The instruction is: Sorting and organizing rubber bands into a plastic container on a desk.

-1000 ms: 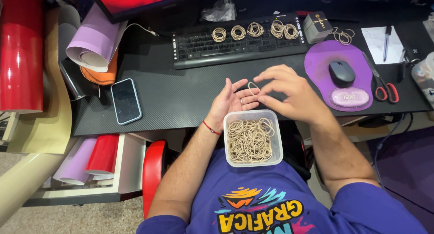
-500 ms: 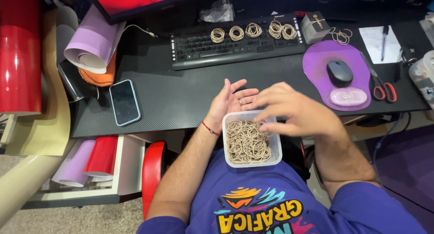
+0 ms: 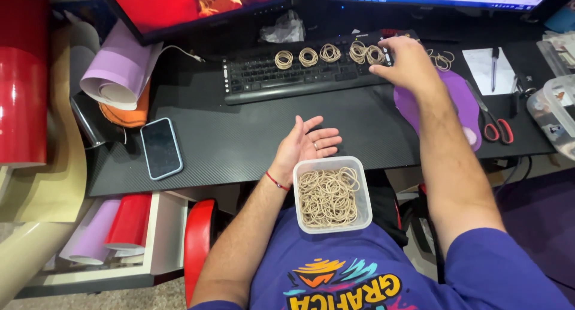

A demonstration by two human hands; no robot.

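Black keyboard (image 3: 299, 76) taken as landmark, lying on the dark surface (image 3: 239, 142) below two monitors. Five small bundles of rubber bands sit in a row along the keyboard's upper edge; the rightmost bundle (image 3: 375, 54) lies just beside the right hand's fingertips. Right hand (image 3: 407, 61) rests at the keyboard's right end, palm down, fingers loosely spread; cannot tell whether it pinches anything underneath. Left hand (image 3: 305, 143) lies below the keyboard, near its right half, palm up, fingers relaxed and open, holding nothing; a red cord circles the wrist. Just below that hand, a white rectangular tub (image 3: 332, 193) full of loose rubber bands sits on the person's lap. Purple mouse pad (image 3: 461, 100) lies right of the keyboard, partly covered by the right forearm. Smartphone (image 3: 160, 148) lies below-left of the keyboard, screen dark. Red-handled scissors (image 3: 492, 119) lie right of the pad.
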